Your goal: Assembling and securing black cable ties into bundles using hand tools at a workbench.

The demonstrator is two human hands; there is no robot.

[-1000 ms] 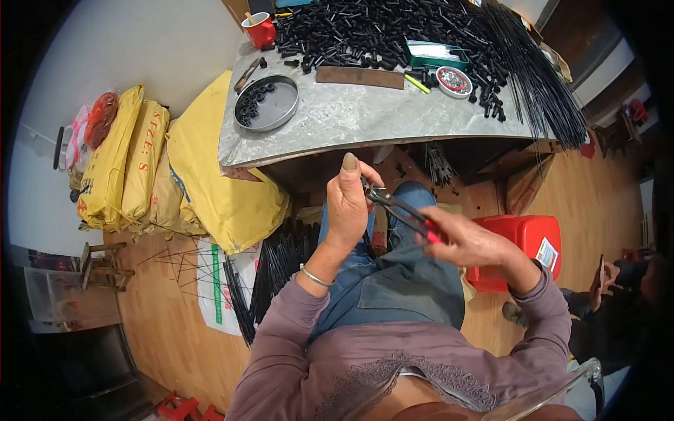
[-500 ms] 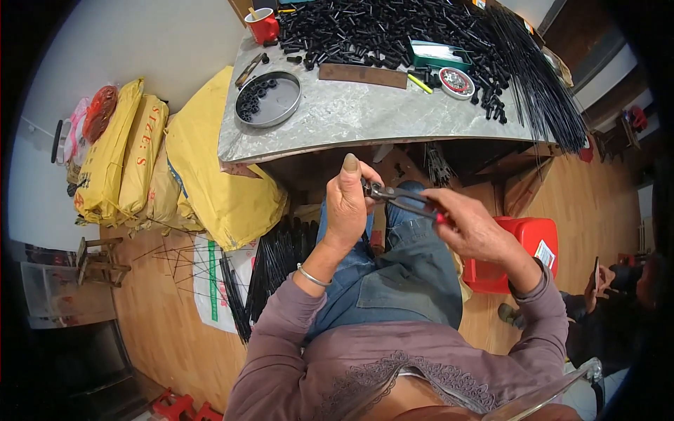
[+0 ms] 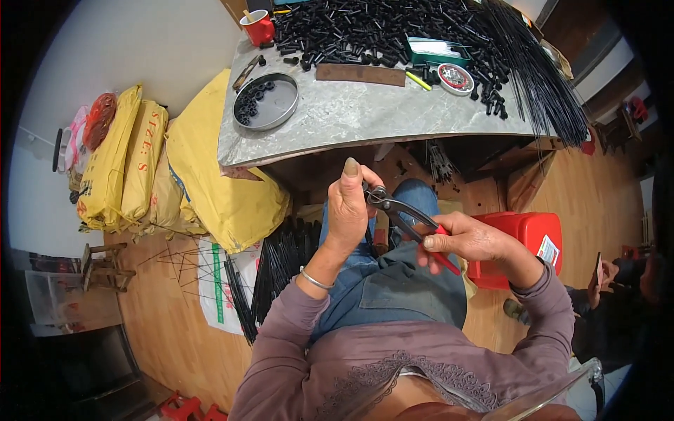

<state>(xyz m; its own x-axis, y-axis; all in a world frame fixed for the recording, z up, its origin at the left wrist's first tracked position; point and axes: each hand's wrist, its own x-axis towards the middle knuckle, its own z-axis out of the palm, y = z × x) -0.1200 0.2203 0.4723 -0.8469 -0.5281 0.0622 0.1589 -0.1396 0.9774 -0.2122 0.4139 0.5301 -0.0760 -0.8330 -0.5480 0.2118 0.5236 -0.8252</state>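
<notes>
Above my lap, my right hand (image 3: 472, 240) grips a pair of pliers (image 3: 406, 209) with dark metal jaws and red handles; the handles stand apart. Its jaws meet the fingertips of my left hand (image 3: 345, 209), which is closed with the thumb pointing up. A small dark piece shows between those fingers at the jaws, but most of it is hidden and I cannot make out its kind. Both hands are just in front of the table (image 3: 337, 116). A round metal tray (image 3: 284, 112) holding several small black rings lies on the table's left part.
Black bolt-like parts (image 3: 365, 31) are heaped across the table's back, beside long thin black rods (image 3: 544, 91). A wooden strip (image 3: 360, 74), a green box (image 3: 439, 52) and a red cup (image 3: 258, 29) stand nearer. Yellow sacks (image 3: 225, 182) are at left, a red stool (image 3: 516, 245) at right.
The pliers' handles have spread apart, and my right hand's fingers have loosened and shifted along them. My left hand has stayed nearly where it was.
</notes>
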